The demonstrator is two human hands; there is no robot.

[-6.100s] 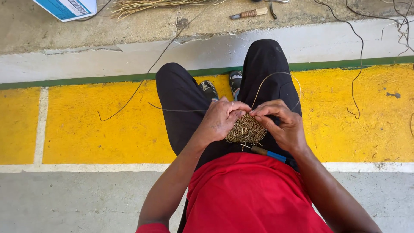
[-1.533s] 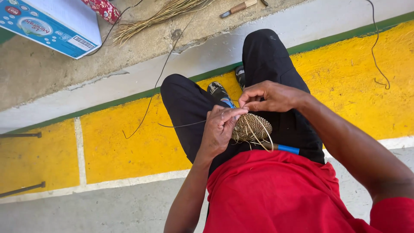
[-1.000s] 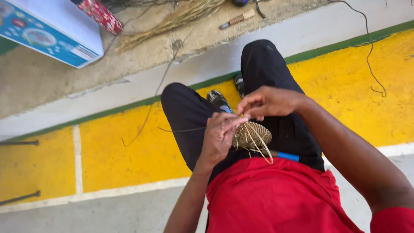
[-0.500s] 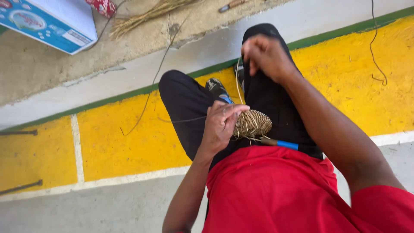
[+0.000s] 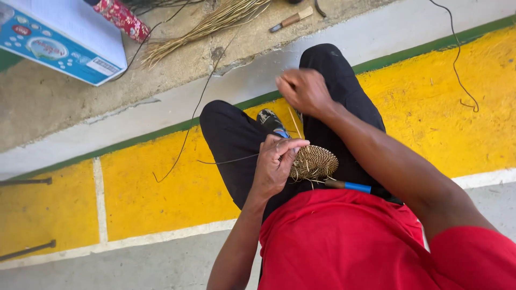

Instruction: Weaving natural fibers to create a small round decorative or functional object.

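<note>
A small round woven disc (image 5: 316, 162) of coiled straw rests on my lap over black trousers. My left hand (image 5: 275, 164) grips its left edge, fingers curled on it. My right hand (image 5: 305, 91) is raised above the knee, fist closed on a thin straw strand (image 5: 294, 122) that runs taut down to the disc. A blue-handled tool (image 5: 349, 186) lies on my lap just below the disc.
A bundle of straw (image 5: 207, 24) lies on the concrete ahead, with a wooden-handled knife (image 5: 291, 20) beside it. A blue and white box (image 5: 59, 35) and a red patterned roll (image 5: 123, 19) sit at the upper left. Yellow painted kerb (image 5: 150, 188) runs under my legs.
My right hand has pulled the strand up and away from the disc, then come slightly back down. My left hand has kept its hold on the disc.
</note>
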